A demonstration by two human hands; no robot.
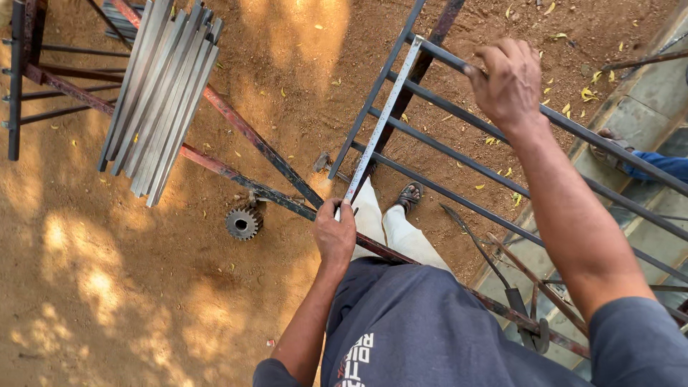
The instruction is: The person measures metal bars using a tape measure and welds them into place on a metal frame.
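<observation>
The dirt ground [107,287] lies under a dark grille [459,143] of parallel bars, propped on a rusty frame [251,140]. A bundle of grey strips [161,93] rests on that frame, well left of you. Your right hand [507,80] is clenched on the grille's upper bar. A tape [380,118] runs across the bars; your left hand [335,233], fingers closed, pins its near end at the frame. A gear [242,222] sits on the ground near your left hand.
</observation>
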